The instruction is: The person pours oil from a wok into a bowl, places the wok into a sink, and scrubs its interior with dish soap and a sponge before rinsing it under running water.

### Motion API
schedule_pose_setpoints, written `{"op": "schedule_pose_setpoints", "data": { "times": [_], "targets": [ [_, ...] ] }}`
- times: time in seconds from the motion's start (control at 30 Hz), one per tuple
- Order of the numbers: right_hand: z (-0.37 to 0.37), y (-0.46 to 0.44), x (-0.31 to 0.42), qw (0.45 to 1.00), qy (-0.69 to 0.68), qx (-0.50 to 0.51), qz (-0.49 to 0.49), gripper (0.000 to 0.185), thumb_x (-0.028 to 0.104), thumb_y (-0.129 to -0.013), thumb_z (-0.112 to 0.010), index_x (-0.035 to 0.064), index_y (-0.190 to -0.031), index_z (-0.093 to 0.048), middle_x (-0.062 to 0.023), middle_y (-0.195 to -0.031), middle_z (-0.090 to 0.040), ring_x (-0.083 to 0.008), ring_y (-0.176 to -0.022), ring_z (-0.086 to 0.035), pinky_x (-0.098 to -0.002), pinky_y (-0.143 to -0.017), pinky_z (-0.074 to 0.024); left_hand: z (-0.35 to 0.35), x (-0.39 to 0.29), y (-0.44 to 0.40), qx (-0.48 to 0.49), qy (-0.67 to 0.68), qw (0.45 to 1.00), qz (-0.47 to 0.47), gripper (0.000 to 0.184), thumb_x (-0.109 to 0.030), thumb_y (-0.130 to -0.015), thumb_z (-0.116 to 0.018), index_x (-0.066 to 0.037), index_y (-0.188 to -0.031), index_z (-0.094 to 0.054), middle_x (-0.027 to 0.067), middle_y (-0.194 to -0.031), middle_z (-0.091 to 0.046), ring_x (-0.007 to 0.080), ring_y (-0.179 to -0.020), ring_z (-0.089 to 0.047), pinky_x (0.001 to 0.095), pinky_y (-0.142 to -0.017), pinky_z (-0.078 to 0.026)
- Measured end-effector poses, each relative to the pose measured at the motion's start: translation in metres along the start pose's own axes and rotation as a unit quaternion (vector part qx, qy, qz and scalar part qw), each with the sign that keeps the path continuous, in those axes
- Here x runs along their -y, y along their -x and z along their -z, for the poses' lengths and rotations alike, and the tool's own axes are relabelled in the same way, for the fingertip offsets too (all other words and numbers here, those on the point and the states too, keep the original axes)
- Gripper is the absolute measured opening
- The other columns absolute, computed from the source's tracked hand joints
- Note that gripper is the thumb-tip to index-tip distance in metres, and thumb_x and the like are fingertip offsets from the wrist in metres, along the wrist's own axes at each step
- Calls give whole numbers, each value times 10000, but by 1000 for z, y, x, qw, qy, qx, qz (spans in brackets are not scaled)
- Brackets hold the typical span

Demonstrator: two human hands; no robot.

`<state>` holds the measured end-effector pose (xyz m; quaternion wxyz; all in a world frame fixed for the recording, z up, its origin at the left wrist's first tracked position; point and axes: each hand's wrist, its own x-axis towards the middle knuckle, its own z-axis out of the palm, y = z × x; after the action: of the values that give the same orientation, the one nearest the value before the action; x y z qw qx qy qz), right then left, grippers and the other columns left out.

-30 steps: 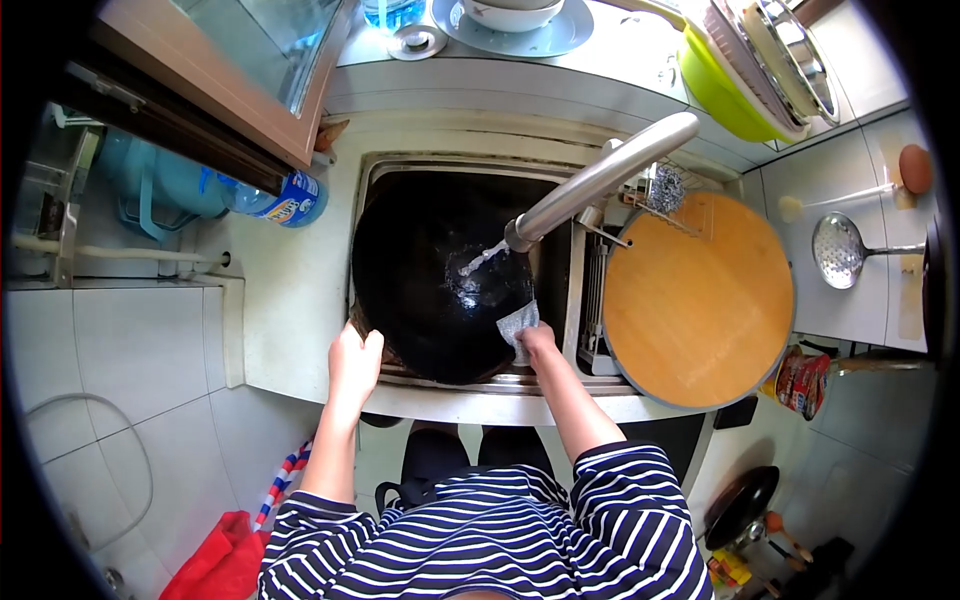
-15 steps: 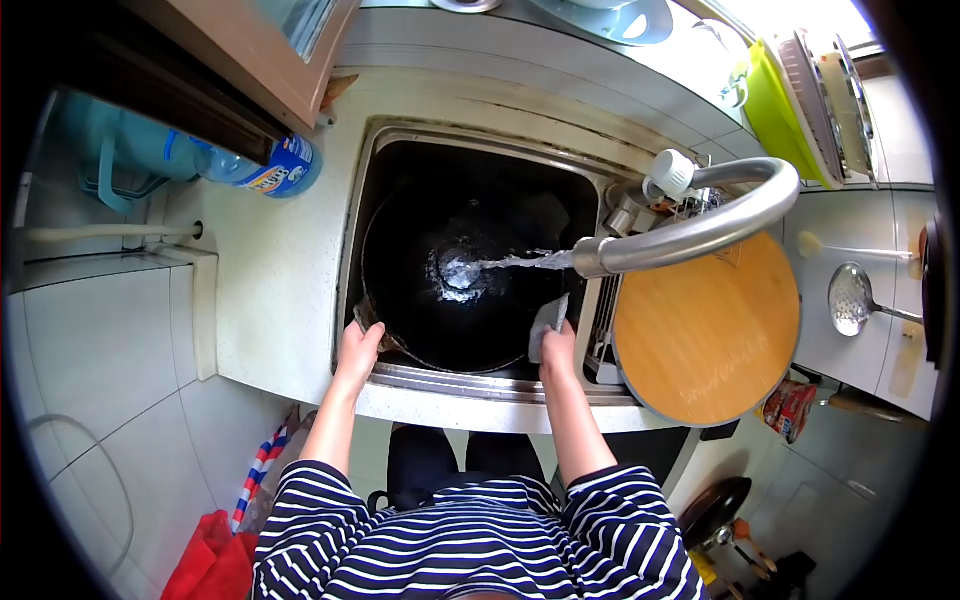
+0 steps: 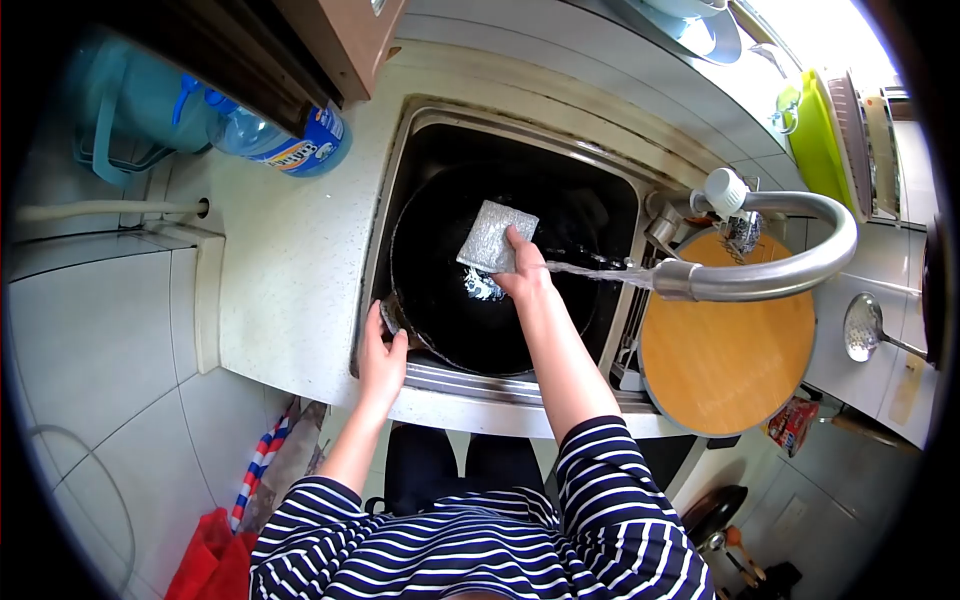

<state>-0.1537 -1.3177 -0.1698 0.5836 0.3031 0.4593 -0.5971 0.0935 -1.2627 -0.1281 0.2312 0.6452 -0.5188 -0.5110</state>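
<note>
A large black wok (image 3: pixel 460 325) sits in the steel sink (image 3: pixel 500 385), with water in it. My left hand (image 3: pixel 383 355) is closed on the wok's handle (image 3: pixel 392 318) at the sink's left front. Between thumb and fingers, my right hand (image 3: pixel 525 270) pinches a grey scrubbing cloth (image 3: pixel 495 235) above the middle of the wok. A stream of water (image 3: pixel 600 272) runs leftward from the curved steel faucet (image 3: pixel 780 277) to my right hand and wrist.
A round wooden board (image 3: pixel 725 350) lies right of the sink. On the left counter lies a blue-labelled plastic bottle (image 3: pixel 310 145). A green basin (image 3: pixel 825 145) leans at the upper right, above a hanging skimmer (image 3: pixel 862 328). A cabinet door (image 3: pixel 340 45) juts in at the top left.
My right hand has moved from the wok's right front edge to over its middle, carrying the cloth. My left hand stays at the handle. The view has shifted, so the faucet appears further right.
</note>
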Motion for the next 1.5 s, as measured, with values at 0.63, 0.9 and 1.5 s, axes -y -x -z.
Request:
{"op": "schedule_pose_setpoints", "data": {
  "times": [0.63, 0.9, 1.5],
  "targets": [
    [40, 50, 2, 982, 107, 61, 147, 444, 334, -999, -377, 34, -1323, -428, -81, -1298, -502, -207, -1197, -469, -344, -1018, -365, -199, -61, -74, 104, 69, 991, -50, 453, -459, -911, -515, -98, -1185, -516, 183, -1147, -528, 351, -1035, -547, 410, -859, -455],
    [37, 41, -7, 957, 231, 28, 171, 491, 323, -952, -504, 4, -1317, -425, -104, -1307, -491, -208, -1218, -446, -321, -1037, -339, -190, -62, -88, 146, -63, 987, -27, 491, -490, -949, -324, -71, -846, -560, 108, -843, -629, 310, -816, -601, 418, -708, -449],
    [102, -48, -16, 312, 894, 5, 320, 684, 460, -845, -569, 224, -1428, -303, -118, -1519, -191, -385, -1389, -147, -634, -1047, -184, -15, -23, -18, 34, -169, 963, -207, 433, -13, -831, -545, -54, -1260, -495, 154, -1394, -353, 351, -1290, -347, 422, -1060, -305]
  ]
}}
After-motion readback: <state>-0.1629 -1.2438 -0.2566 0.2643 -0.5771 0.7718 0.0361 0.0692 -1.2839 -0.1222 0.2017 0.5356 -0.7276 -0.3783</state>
